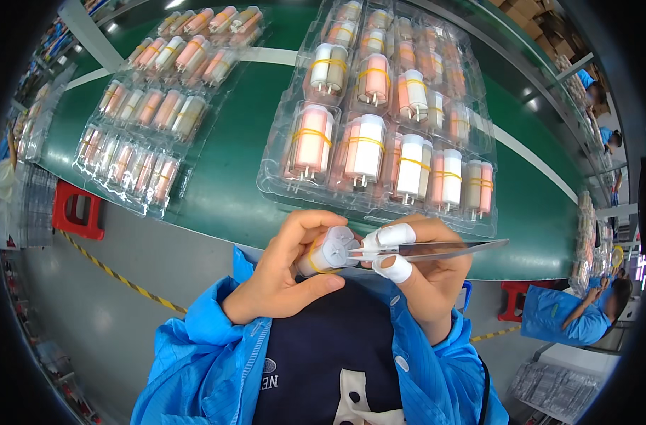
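Observation:
My left hand point(284, 276) is wrapped round a small banded bundle of cylinders point(330, 251); their pale translucent round ends face up and a yellow rubber band circles them. Between thumb and forefinger, both in white finger covers, my right hand point(436, 276) pinches a pair of shiny tweezers point(454, 249). The tips point left and reach the bundle's upper end; whether they grip anything there is too small to tell. Just beyond my hands, a clear plastic tray point(273, 185) holds several similar bundles in pink, white and grey, with metal prongs pointing toward me.
Another clear tray point(83, 164) of banded bundles lies at the left on the green table point(224, 152). Red stools point(77, 211) stand on the floor at both sides. A co-worker in blue point(567, 315) is at the far right, near stacked clear trays point(556, 389).

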Demonstrator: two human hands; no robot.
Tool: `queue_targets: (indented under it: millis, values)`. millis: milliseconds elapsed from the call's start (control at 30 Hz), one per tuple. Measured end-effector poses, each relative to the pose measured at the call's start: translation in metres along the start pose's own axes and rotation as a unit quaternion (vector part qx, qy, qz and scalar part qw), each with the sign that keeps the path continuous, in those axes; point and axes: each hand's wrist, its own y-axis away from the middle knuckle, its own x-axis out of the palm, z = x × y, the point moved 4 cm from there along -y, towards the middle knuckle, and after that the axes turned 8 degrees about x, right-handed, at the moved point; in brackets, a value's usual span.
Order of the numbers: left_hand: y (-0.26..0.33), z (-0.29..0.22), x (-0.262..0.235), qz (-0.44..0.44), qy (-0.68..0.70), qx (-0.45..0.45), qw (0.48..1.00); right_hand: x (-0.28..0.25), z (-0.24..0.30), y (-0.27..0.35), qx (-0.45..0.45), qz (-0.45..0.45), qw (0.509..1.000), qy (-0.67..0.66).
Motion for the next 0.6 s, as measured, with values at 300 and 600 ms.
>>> queue_targets:
  millis: [300, 600]
  values:
    - [0.0016, 0.0000, 0.0056, 0.012, 0.123, -0.070, 0.990, -0.0044, 0.0018, -0.0020, -0.081, -0.031, 0.996, 0.019]
    - [0.0018, -0.0007, 0.0054, 0.024, 0.119, -0.069, 0.990, -0.0028, 0.0005, -0.0063, -0.079, -0.005, 0.994, 0.070]
